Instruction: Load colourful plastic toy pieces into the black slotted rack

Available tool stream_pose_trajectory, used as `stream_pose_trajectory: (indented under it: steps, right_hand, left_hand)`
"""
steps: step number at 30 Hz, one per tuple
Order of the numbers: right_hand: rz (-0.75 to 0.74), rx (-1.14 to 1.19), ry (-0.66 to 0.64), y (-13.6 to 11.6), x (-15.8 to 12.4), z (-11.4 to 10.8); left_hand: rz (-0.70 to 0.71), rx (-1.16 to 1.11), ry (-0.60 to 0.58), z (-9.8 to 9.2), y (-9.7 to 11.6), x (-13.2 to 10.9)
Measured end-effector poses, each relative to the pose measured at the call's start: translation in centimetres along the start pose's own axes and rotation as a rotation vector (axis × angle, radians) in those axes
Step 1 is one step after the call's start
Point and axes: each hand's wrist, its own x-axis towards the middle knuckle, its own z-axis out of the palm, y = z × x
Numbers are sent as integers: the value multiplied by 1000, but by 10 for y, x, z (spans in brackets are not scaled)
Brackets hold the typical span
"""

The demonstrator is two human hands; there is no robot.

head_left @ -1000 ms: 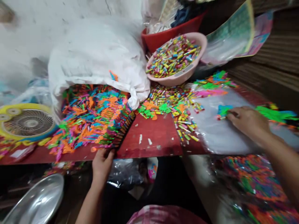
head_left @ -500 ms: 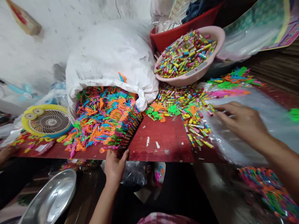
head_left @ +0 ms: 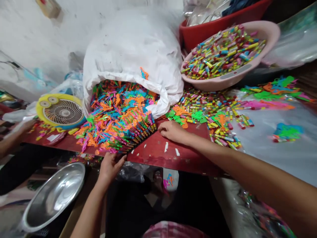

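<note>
A dark strip bearing a tight row of small colourful plastic pieces (head_left: pixel 135 134) with brown tips lies slantwise on the red table. My left hand (head_left: pixel 110 167) grips its near end at the table edge, thumb along the side. At the far end of the row is my right hand (head_left: pixel 173 132), fingers curled together and close to the last pieces; what they hold, if anything, is hidden. Behind the row, a heap of orange, blue, green and pink plastic pieces (head_left: pixel 109 109) spills from a white sack (head_left: pixel 133 43).
A pink basin (head_left: pixel 269 33) of small wrapped tubes stands in front of a red tub (head_left: pixel 198 34). More tubes (head_left: pixel 205 102) lie on the red table (head_left: pixel 158 157). A yellow fan (head_left: pixel 64 112) stands left. Clear plastic bags (head_left: pixel 267 132) lie right; a metal bowl (head_left: pixel 55 195) sits below. Another person's hand (head_left: pixel 27 125) shows far left.
My right hand has moved left from the tubes and plastic bags to the far end of the row. A blue and green cluster now shows on the bags. The view has shifted.
</note>
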Motion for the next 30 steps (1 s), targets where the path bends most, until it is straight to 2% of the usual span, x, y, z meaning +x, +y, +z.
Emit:
stream_pose_trajectory:
  steps: [2, 5, 9, 18, 25, 30]
  right_hand:
    - [-1, 14, -13, -5, 4, 8]
    - [-25, 34, 7, -16, 4, 14]
    - [-71, 56, 97, -30, 0, 21]
    - [28, 89, 238, -51, 4, 49]
    - [88, 52, 462, -63, 7, 76]
    - [192, 89, 518, -64, 8, 90]
  left_hand:
    - [-13, -20, -4, -5, -16, 4]
    - [-76, -55, 61, -6, -26, 7]
    - [-124, -85, 144, 1, -22, 1]
    - [-153, -130, 245, 9, -16, -6]
    - [-230, -136, 227, 13, -15, -5]
    - [-240, -146, 193, 10, -13, -6]
